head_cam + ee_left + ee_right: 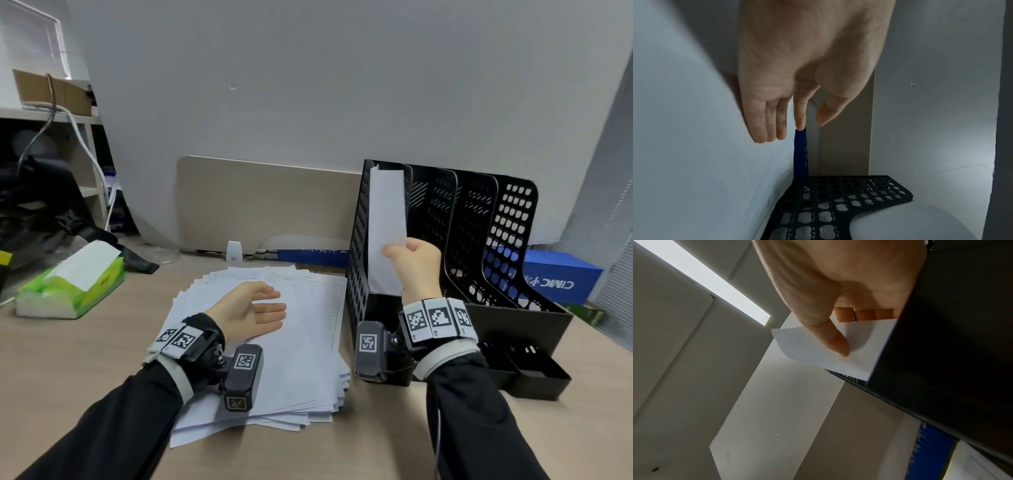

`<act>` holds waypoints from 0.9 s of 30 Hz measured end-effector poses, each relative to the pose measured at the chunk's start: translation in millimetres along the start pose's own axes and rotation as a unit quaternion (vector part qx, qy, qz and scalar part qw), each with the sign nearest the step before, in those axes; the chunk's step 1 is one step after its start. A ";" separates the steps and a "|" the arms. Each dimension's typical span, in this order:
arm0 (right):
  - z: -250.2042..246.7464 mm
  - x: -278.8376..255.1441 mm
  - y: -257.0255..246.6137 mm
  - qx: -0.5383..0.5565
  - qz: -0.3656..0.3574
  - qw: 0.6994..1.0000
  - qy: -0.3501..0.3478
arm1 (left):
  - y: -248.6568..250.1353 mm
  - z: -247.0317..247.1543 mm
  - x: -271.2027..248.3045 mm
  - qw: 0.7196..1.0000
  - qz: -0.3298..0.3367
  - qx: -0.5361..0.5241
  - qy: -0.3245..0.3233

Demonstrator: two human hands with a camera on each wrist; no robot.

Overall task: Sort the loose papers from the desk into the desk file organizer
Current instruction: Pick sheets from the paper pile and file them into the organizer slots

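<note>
A fanned pile of white papers [301, 342] lies on the desk in front of me. My left hand [253, 310] rests on it edge-down, fingers straight; the left wrist view shows those fingers [774, 123] against paper. To the right stands a black mesh file organizer [476, 240] with several slots. My right hand [411, 263] pinches a white sheet [387, 222] standing upright in the leftmost slot. In the right wrist view the thumb [836, 342] presses the sheet [818, 350] against the fingers behind it.
A green tissue pack [72, 282] sits at the desk's left. A blue box [561, 279] lies behind the organizer, and a beige divider panel [260, 202] stands at the desk's back. A low black tray [534, 373] juts from the organizer's front.
</note>
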State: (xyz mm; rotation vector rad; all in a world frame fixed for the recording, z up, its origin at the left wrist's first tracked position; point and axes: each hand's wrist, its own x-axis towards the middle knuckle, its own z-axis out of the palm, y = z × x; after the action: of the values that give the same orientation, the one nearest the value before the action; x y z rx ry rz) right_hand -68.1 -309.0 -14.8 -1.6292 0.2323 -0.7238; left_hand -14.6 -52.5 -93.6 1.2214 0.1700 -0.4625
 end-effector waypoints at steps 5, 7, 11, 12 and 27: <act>-2.5 2.2 -6.3 0.009 0.025 1.000 0.001 | 7.0 4.0 -7.4 0.998 -0.005 0.058 0.004; -0.3 -2.0 -16.7 0.049 0.009 0.999 0.013 | 8.9 4.3 -11.3 0.997 0.002 0.072 0.014; 5.1 -17.5 -50.7 0.096 -0.127 0.978 0.135 | 11.3 -1.0 -23.0 0.998 0.010 0.060 0.026; 7.6 -22.5 -57.8 0.114 -0.146 0.971 0.148 | 11.3 -3.6 -26.3 0.998 0.013 0.054 0.030; 66.4 -69.0 -34.5 0.091 0.107 0.974 -0.177 | -6.1 -37.3 -50.7 0.997 0.057 0.019 0.047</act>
State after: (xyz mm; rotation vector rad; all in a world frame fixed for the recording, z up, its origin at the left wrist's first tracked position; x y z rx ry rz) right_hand -92.5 -210.6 -6.0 -1.4999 0.0774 -0.2739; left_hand -58.2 -6.7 -93.0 1.2830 0.1720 -0.3112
